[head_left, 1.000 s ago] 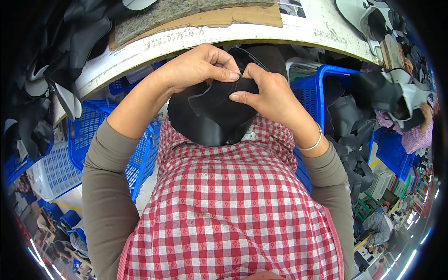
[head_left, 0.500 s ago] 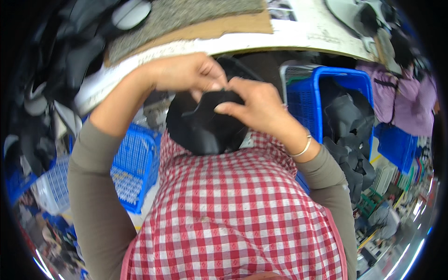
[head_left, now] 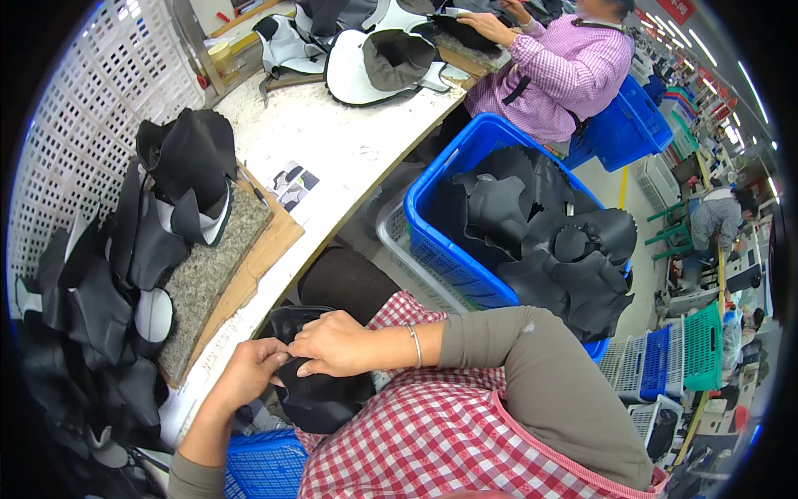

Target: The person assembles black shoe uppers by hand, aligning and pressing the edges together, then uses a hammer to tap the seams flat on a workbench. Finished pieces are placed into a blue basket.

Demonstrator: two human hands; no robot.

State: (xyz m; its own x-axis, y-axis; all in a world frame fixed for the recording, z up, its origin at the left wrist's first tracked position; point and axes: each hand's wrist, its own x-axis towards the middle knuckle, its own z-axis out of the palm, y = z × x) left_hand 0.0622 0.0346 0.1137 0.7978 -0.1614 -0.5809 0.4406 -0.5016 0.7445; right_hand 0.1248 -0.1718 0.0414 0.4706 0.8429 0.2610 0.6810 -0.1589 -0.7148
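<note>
A black shoe upper (head_left: pixel 324 401), smooth and leather-like, lies over my lap against the red-and-white checked apron (head_left: pixel 416 424). My left hand (head_left: pixel 249 372) pinches its upper edge with thumb and fingers. Right beside it, my right hand (head_left: pixel 334 343) is closed on the same edge, its fingertips close to the left ones. The exact spot between the fingertips is hidden. Part of the black piece also shows beyond my right hand.
The white worktable (head_left: pixel 258 125) holds a grey textured pad (head_left: pixel 218 274), stacked black uppers (head_left: pixel 100 308) and white-lined uppers (head_left: pixel 391 62). A blue basket (head_left: pixel 428 220) full of black pieces stands to the right. Beyond it, a co-worker in a pink checked top (head_left: pixel 565 71) handles pieces.
The view has swung to the right, bringing the co-worker and more of the worktable into sight. Both hands still grip the black upper's edge, close together.
</note>
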